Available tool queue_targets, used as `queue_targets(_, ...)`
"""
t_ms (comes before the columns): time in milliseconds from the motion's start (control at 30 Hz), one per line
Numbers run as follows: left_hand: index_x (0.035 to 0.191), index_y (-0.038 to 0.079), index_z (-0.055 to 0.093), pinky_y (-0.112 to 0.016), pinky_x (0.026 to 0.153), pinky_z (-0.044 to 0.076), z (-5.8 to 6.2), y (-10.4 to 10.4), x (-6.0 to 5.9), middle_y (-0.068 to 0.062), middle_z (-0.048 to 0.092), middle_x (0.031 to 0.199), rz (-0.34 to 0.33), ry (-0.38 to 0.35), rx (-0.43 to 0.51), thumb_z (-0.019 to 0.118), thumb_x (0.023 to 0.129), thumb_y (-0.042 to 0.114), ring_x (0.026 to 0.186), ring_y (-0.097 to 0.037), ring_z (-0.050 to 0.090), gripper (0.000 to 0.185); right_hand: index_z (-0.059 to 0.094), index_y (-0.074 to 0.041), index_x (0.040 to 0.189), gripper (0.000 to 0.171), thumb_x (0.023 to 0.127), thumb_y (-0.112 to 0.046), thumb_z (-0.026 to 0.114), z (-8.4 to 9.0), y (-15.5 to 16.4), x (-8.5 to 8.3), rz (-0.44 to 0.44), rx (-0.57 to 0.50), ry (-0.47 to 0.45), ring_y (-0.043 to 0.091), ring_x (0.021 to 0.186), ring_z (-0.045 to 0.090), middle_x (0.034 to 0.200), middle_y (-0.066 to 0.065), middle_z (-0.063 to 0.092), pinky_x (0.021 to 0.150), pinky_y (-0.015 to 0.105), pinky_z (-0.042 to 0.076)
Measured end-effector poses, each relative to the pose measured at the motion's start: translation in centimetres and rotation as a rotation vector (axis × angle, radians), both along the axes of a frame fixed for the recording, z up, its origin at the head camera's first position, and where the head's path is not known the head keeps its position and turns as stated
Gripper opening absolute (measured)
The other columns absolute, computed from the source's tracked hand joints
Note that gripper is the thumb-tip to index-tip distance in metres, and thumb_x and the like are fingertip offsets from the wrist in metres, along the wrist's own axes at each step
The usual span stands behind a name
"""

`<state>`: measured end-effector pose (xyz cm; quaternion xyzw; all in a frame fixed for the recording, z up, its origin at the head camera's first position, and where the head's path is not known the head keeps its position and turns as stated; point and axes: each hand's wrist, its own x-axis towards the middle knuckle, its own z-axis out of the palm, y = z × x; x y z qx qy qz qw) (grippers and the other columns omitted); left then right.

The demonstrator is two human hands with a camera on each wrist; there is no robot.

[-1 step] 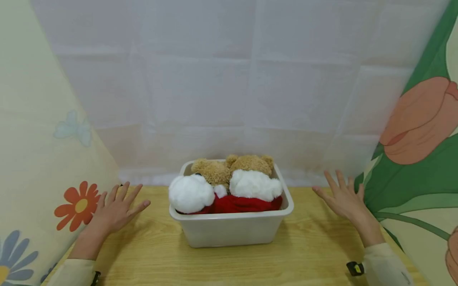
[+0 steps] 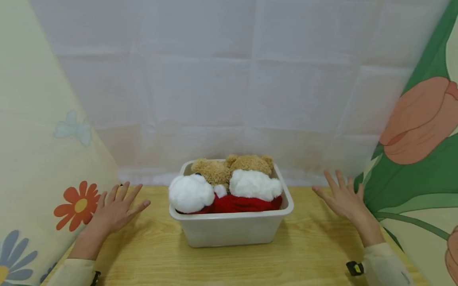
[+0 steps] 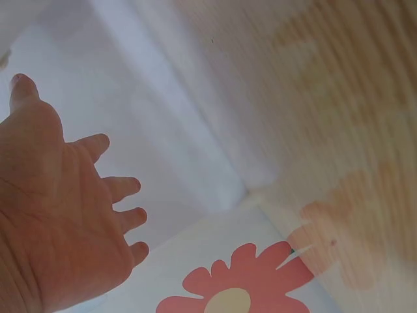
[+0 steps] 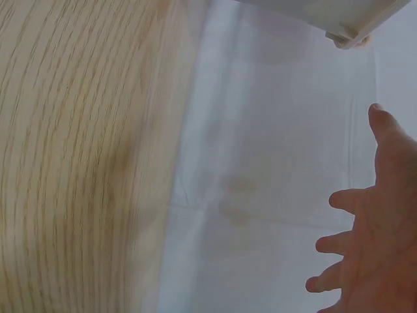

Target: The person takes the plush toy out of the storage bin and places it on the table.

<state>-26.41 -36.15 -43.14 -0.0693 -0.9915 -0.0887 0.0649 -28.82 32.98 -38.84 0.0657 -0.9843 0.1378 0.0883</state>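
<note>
A white plastic bin [image 2: 232, 230] stands on the wooden table, filled with plush toys. Two light-brown teddy bears [image 2: 250, 163] lean along its back side. In front of them lie white fluffy plush parts [image 2: 191, 194] and red cloth [image 2: 243, 203]; whether these belong to one toy or two I cannot tell. To the left of the bin, my left hand [image 2: 113, 212] is held apart from it, fingers spread, holding nothing. My right hand [image 2: 345, 200] mirrors it on the right, also spread and holding nothing. Both palms [image 3: 65, 208] show bare in the wrist views.
The wooden table [image 2: 229, 266] meets a creased white cloth [image 2: 200, 91] hanging behind the bin. A flower-printed cloth [image 2: 32, 131] borders the left, and another with large tulips [image 2: 422, 119] the right. In the right wrist view, the bin's corner [image 4: 352, 26] shows at the top.
</note>
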Motion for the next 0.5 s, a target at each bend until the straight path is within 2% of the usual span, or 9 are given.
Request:
queue_targets(100, 0.164, 0.013, 0.021, -0.078, 0.105, -0.006, -0.1, -0.1, 0.1, -0.036, 0.012, 0.16, 0.007, 0.005, 0.004, 0.04, 0.099, 0.072, 0.142, -0.061, 0.006, 0.089, 0.007, -0.015, 0.165, 0.091, 0.1, -0.071, 0.037, 0.4, -0.3, 0.0, 0.003, -0.001, 0.021, 0.066, 0.139, 0.002, 0.164, 0.03, 0.001, 0.098, 0.083, -0.007)
queue_targets(267, 0.163, 0.012, 0.023, -0.078, 0.105, 0.003, 0.2, 0.4, 0.1, -0.036, 0.019, 0.158, 0.011, 0.039, 0.009, 0.04, 0.099, 0.07, 0.14, -0.06, 0.013, 0.088, 0.013, -0.01, 0.164, 0.086, 0.103, -0.064, 0.039, 1.6, -1.7, 0.6, 0.03, -0.078, 0.088, 0.063, 0.136, 0.021, 0.159, 0.035, 0.016, 0.096, 0.082, 0.02)
queue_targets(400, 0.162, 0.011, 0.026, -0.076, 0.104, 0.014, 1.5, 2.0, 0.7, -0.034, 0.028, 0.156, -0.059, 0.071, 0.038, 0.041, 0.103, 0.063, 0.139, -0.058, 0.022, 0.081, 0.025, -0.004, 0.161, 0.078, 0.106, -0.057, 0.04, 2.9, -4.1, 2.2, 0.059, -0.21, 0.165, 0.056, 0.131, 0.038, 0.152, 0.033, 0.034, 0.091, 0.075, 0.037)
queue_targets(500, 0.163, 0.014, 0.026, -0.074, 0.105, 0.016, 2.9, 3.8, 1.2, -0.03, 0.031, 0.156, -0.143, 0.111, 0.107, 0.042, 0.106, 0.056, 0.139, -0.056, 0.025, 0.073, 0.042, 0.0, 0.152, 0.067, 0.107, -0.05, 0.045, 3.7, -7.0, 3.6, 0.086, -0.286, 0.276, 0.047, 0.119, 0.053, 0.138, 0.027, 0.052, 0.084, 0.066, 0.048)
